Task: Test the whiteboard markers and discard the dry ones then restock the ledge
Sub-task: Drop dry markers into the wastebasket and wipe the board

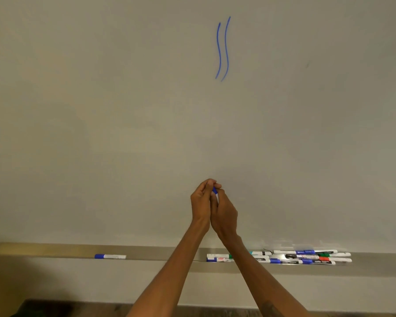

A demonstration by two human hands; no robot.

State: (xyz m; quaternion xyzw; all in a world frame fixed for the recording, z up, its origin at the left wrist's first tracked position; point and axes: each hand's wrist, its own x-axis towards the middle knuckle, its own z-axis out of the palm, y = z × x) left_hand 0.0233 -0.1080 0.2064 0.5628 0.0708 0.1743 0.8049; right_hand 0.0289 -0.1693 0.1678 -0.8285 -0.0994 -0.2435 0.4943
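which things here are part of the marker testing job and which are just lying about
Part of the job: blue marker held in left hand and right hand; blue test lines on the whiteboard; single marker and pile of markers on the ledge.
Just there: faint smudge on the board; floor.

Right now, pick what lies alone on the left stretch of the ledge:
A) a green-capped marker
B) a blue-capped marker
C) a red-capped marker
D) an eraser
B: a single blue-capped marker lies by itself on the ledge, well apart from the pile of markers further right.
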